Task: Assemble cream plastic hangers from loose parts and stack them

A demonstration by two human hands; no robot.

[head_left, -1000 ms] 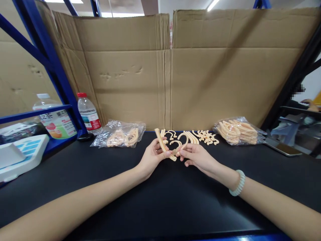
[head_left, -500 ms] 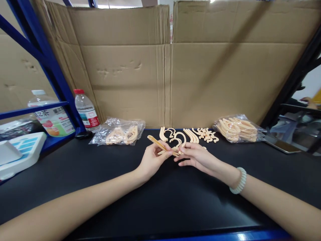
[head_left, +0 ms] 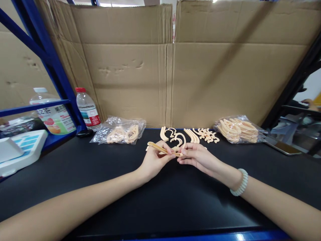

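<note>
My left hand (head_left: pixel 155 160) is closed in a pinch around a slim tan strip (head_left: pixel 157 147), whose rounded end sticks out up and to the left. At the strip's right end the thumb and fingers of my right hand (head_left: pixel 197 156) are pinched together. Whether a small separate piece sits between those fingertips I cannot make out. Just behind the hands, a pale curved piece (head_left: pixel 181 135) lies on the black table, partly hidden by the fingers. Beyond it are slightly bent strips (head_left: pixel 192 135), more strips (head_left: pixel 164 134) and a pile of small wavy pieces (head_left: pixel 207 135).
Clear plastic bags with pale pieces lie at the left (head_left: pixel 122 133) and right (head_left: pixel 238 129). A phone (head_left: pixel 283 146) is beside the right bag. A red-capped bottle (head_left: pixel 87 110) and a white-and-blue device (head_left: pixel 23 150) stand left. Cardboard (head_left: pixel 130 80) walls the back.
The strip has tilted flatter, its left end lower. My right hand's fingers have closed in on the strip's right end. The view has shifted slightly.
</note>
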